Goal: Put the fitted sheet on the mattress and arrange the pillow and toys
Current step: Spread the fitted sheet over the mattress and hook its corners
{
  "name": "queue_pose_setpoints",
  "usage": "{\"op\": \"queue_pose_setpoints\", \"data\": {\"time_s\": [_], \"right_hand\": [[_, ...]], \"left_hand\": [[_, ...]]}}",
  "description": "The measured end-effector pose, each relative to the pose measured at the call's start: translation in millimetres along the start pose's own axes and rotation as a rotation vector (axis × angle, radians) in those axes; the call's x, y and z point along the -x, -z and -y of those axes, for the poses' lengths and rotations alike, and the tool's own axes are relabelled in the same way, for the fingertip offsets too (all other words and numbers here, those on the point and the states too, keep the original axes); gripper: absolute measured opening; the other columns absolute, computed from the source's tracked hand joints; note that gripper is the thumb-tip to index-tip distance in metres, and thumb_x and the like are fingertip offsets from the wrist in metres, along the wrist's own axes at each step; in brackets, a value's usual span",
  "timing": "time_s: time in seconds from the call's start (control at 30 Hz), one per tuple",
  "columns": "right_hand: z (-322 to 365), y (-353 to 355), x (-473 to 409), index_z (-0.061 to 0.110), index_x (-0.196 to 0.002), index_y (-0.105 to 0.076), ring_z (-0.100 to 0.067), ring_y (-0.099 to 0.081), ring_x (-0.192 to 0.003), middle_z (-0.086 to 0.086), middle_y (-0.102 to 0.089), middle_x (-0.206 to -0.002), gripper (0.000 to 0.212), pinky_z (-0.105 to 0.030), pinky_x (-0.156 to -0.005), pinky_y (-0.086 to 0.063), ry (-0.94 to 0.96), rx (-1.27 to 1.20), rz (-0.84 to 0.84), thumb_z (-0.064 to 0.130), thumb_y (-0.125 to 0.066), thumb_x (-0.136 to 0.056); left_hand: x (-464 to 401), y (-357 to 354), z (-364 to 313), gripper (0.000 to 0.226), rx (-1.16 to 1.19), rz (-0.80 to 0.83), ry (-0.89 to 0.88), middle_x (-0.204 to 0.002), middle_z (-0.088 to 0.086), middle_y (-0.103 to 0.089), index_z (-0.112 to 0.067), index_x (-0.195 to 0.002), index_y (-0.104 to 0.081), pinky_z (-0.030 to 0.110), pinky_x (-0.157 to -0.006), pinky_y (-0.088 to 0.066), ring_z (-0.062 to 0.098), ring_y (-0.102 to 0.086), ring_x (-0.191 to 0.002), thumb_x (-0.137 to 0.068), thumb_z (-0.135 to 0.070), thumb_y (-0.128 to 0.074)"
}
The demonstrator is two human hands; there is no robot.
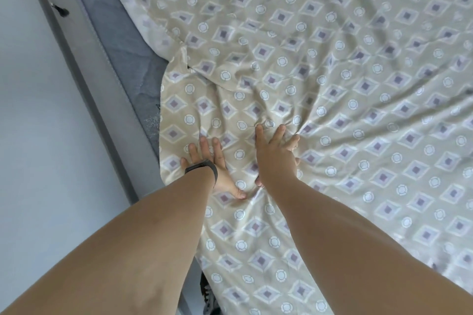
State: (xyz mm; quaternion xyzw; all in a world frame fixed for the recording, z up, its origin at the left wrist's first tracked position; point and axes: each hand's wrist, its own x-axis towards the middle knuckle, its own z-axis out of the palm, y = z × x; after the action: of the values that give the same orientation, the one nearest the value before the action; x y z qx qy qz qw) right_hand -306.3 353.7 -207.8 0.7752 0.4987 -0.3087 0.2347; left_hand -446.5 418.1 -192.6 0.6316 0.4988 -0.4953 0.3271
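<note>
A beige fitted sheet point(307, 84), patterned with diamonds and circles, is seen from above, spread loosely over a grey mattress point(122, 41). Along the mattress's left side a strip of bare grey is left uncovered, and the sheet's edge lies bunched there. The left hand point(207, 161), with a dark band at the wrist, is pressed flat near that edge, fingers straight and spread. Just to its right, the right hand point(275, 156) is also laid flat, fingers splayed wide, with creases radiating outward from it. The cloth looks thin, light, soft and probably slippery; it is likely best pinched at the hem and drawn over the mattress's side.
</note>
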Motion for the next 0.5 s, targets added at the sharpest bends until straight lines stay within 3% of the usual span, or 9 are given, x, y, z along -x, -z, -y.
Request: {"op": "queue_pose_setpoints", "data": {"time_s": [0.1,0.23,0.37,0.5], "right_hand": [[-0.4,-4.0,-2.9,0.031,-0.156,0.022,-0.067,-0.003,-0.142,-0.029,0.011,-0.163,0.117,-0.066,-0.092,-0.051,0.004,-0.033,-0.041,0.012,-0.073,-0.091],[0.1,-3.8,-2.8,0.032,-0.156,0.02,-0.067,0.002,-0.142,-0.028,0.013,-0.163,0.109,-0.067,-0.093,-0.05,-0.006,-0.06,-0.043,0.006,-0.066,-0.094],[-0.8,-7.9,-2.9,0.032,-0.155,0.023,-0.066,0.006,-0.142,-0.027,0.018,-0.162,0.108,-0.066,-0.097,-0.047,-0.025,-0.093,-0.065,-0.002,-0.06,-0.094],[0.0,-10.1,0.6,0.032,-0.155,0.023,-0.064,0.007,-0.143,-0.026,0.018,-0.163,0.103,-0.066,-0.097,-0.046,-0.04,-0.119,-0.068,-0.001,-0.055,-0.096]], "left_hand": [[-0.9,-7.9,-5.1,0.168,-0.006,-0.05,0.033,-0.14,0.014,0.059,-0.02,-0.131,0.054,0.066,-0.116,0.008,0.045,0.037,-0.14,-0.039,-0.092,-0.068],[-0.6,-15.6,-6.8,0.166,-0.019,-0.111,0.018,-0.121,0.015,0.069,-0.017,-0.127,0.057,0.068,-0.115,0.009,0.048,0.042,-0.136,-0.044,-0.094,-0.064],[0.1,-1.7,-14.1,0.168,-0.059,-0.033,0.057,-0.141,0.015,0.058,-0.018,-0.134,0.052,0.066,-0.117,0.006,0.045,0.036,-0.141,-0.04,-0.095,-0.065],[3.3,11.3,-19.6,0.171,-0.066,0.051,0.102,-0.147,0.013,0.053,-0.018,-0.138,0.047,0.065,-0.117,0.002,0.043,0.032,-0.144,-0.036,-0.095,-0.067]]}}
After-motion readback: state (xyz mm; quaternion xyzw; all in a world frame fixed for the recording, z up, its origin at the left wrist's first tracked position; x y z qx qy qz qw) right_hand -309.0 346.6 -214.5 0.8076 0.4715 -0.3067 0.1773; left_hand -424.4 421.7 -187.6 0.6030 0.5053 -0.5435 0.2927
